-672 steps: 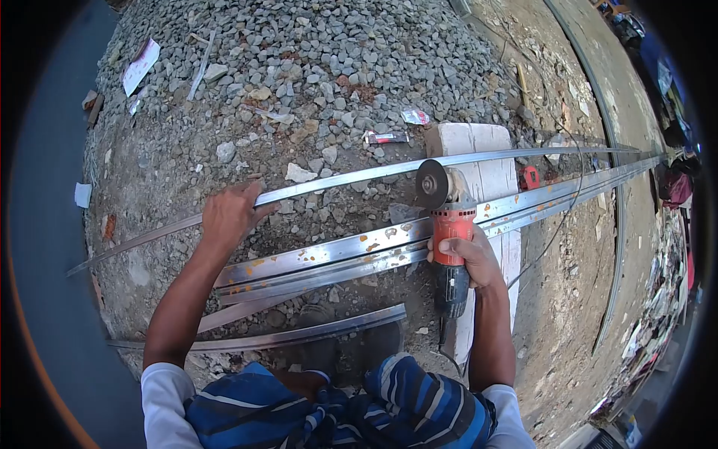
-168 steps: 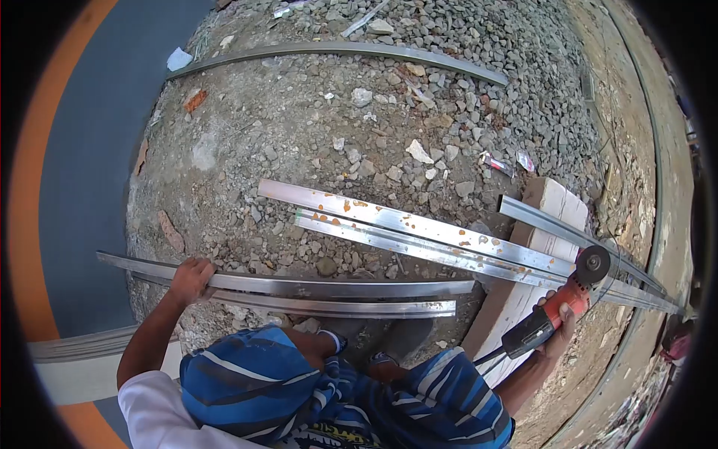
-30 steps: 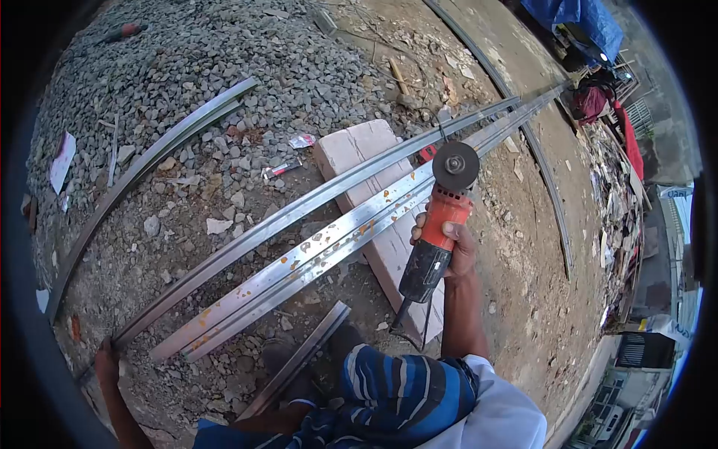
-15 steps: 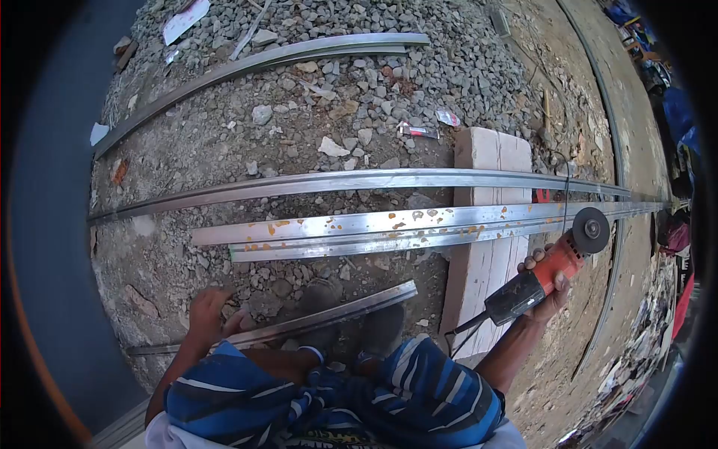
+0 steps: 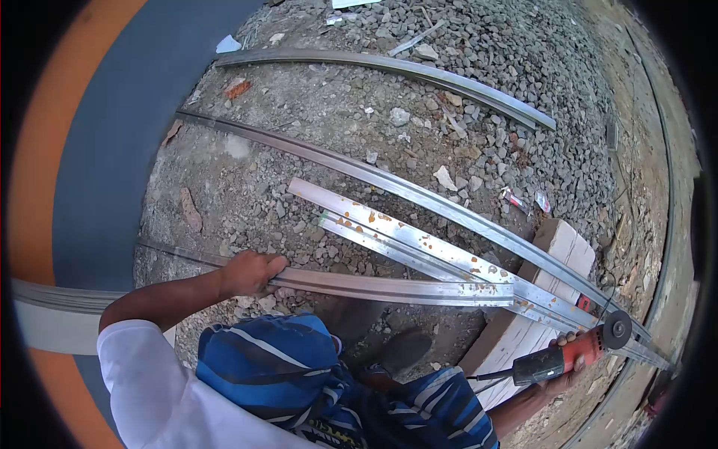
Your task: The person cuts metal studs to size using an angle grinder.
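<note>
My left hand [image 5: 253, 274] is closed around a long metal channel [image 5: 389, 289], which crosses in front of my knees. The channel's right end overlaps the spotted metal profiles [image 5: 419, 243] in this view. My right hand [image 5: 559, 383] grips an orange and black angle grinder [image 5: 540, 364] by its body. The grinder's dark round disc [image 5: 618, 329] faces up and lies over the right ends of the profiles. Its cable runs back from the handle toward my knee.
A pale block [image 5: 559, 248] lies under the profiles on the right. Another long metal profile [image 5: 359, 166] runs diagonally behind them, and a further pair of profiles [image 5: 396, 64] rests on the ground near the gravel [image 5: 523, 52]. A blue-grey wall [image 5: 142, 142] with an orange band rises at left.
My left hand has taken hold of the metal channel and raised it, its right end shifting toward the spotted profiles. The view has turned left; the grinder stays in my right hand.
</note>
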